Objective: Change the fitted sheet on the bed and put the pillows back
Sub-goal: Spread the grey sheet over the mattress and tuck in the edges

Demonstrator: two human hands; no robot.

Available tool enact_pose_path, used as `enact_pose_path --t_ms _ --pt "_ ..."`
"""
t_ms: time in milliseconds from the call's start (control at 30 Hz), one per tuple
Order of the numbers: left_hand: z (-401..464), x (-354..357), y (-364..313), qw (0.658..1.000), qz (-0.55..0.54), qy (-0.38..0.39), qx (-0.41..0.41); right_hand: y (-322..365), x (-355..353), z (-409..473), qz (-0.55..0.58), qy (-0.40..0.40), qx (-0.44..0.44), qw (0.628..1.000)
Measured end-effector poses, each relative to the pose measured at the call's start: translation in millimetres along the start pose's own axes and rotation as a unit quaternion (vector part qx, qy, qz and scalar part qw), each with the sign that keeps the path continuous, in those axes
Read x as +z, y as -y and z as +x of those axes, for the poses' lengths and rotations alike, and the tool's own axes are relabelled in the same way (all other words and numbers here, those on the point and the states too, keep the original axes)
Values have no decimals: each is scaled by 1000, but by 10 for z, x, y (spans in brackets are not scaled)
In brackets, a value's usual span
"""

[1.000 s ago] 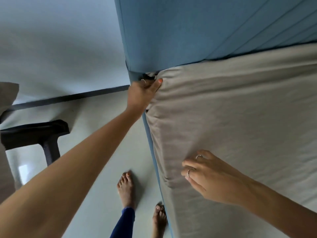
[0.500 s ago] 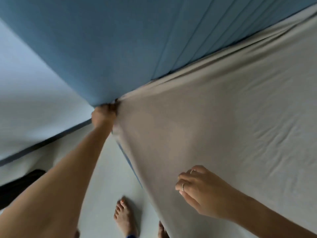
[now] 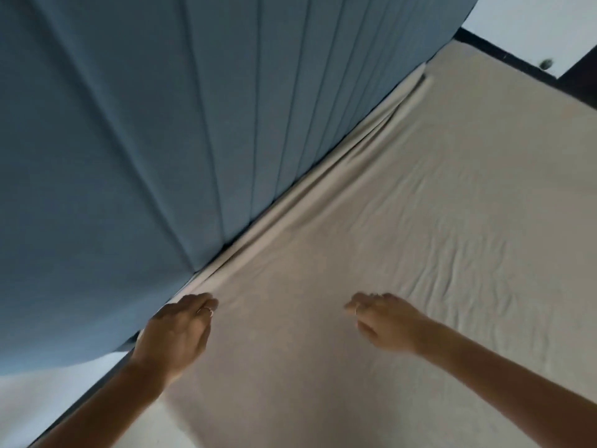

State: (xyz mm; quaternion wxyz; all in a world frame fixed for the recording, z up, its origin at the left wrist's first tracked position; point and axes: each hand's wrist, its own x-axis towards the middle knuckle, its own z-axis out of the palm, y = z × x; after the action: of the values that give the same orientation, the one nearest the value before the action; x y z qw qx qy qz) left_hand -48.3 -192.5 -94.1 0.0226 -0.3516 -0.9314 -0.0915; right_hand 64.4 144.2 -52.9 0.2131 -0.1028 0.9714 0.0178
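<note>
The beige fitted sheet [image 3: 403,221] was spread over the mattress, bunched along the blue headboard [image 3: 161,124]. The left hand [image 3: 176,331] was laid flat near that edge; the right hand [image 3: 384,321] was loosely curled, nothing gripped, over open sheet.

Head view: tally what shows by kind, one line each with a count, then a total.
Hands: 2, left hand and right hand, both over the sheet
Fitted sheet, beige: 1
Headboard, blue, padded: 1
Pillows: 0 in view
Total: 4
</note>
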Motion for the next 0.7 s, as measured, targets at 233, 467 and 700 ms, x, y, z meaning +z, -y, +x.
enact_pose_path --t_ms 233,467,700 --pt "1041 445 -74 1000 -17 14 -22 -709 -404 1203 70 -50 134 987" --pt "1387 883 -303 987 -95 34 -122 -723 -564 2305 59 -104 112 987" --pt "1089 1033 -226 996 -56 17 -69 -520 -163 2589 92 -178 33 979"
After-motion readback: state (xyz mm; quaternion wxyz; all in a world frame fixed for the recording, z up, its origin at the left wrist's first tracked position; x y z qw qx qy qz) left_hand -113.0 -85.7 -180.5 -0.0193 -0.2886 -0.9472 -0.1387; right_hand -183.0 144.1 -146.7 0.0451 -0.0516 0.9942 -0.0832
